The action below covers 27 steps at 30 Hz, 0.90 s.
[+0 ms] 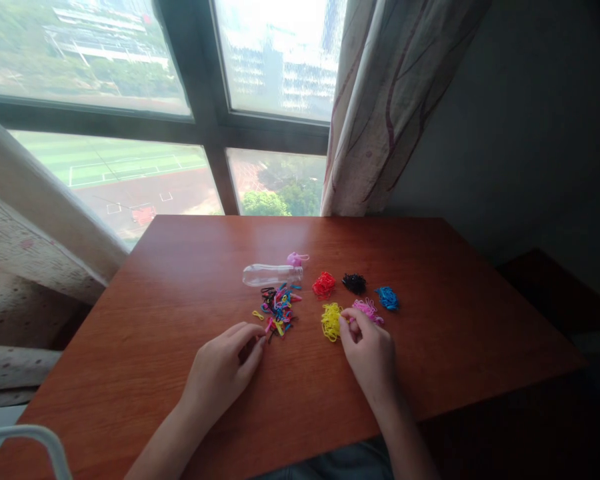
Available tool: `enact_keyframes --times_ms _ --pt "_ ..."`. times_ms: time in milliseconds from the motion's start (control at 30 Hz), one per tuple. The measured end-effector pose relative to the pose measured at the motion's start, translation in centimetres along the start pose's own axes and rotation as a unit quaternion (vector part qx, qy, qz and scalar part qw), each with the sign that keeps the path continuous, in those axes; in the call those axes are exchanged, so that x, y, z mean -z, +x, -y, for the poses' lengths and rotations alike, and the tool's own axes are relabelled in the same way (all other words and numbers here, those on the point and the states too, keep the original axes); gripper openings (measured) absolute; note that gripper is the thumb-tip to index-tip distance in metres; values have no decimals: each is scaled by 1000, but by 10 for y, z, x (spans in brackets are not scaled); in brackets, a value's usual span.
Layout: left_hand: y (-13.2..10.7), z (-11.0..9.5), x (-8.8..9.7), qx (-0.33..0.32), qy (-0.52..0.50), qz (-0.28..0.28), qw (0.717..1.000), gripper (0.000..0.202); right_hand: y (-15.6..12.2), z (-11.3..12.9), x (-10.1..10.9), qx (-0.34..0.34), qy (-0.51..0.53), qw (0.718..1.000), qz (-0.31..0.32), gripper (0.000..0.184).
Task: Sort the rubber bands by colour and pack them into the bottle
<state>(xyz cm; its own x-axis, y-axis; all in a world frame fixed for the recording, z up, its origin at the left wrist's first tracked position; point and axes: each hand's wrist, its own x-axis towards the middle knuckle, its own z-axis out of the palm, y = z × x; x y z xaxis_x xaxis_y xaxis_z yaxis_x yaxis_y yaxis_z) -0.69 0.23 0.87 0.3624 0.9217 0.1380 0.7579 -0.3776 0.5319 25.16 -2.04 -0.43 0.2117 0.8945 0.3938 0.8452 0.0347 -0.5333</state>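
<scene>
A mixed pile of small coloured rubber bands [279,303] lies mid-table. My left hand [225,360] rests at its near left edge, thumb and index fingertips pinched together; what is between them is too small to make out. My right hand [370,350] is over the near side of the sorted heaps, its thumb and forefinger closed at the right edge of the yellow rubber bands [331,323]. Whether a band is in that pinch I cannot tell. Partly behind these fingers lies the pink heap [367,308]. A single yellow band [258,315] sits left of the mixed pile.
Behind the mixed pile a clear plastic bottle [270,275] lies on its side, with a pink cap-like piece [296,259] by its mouth. Red [324,285], black [354,283] and blue [388,298] band heaps stand to the right. A window and curtains [380,100] border the wooden table [180,267].
</scene>
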Motion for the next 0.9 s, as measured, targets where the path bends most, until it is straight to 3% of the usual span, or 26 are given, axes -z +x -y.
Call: enact_keyframes --times_ms 233,500,700,900 --pt "1 0 0 4 2 -3 1000 16 -6 15 2 0 39 999 -2 21" --pt "5 8 7 67 61 -45 995 18 -27 47 -15 46 100 990 87 18" --pt "21 6 15 73 159 -10 985 22 -37 56 -23 72 89 985 130 17" --pt "28 8 15 69 168 18 983 21 -39 53 -23 70 93 983 141 15"
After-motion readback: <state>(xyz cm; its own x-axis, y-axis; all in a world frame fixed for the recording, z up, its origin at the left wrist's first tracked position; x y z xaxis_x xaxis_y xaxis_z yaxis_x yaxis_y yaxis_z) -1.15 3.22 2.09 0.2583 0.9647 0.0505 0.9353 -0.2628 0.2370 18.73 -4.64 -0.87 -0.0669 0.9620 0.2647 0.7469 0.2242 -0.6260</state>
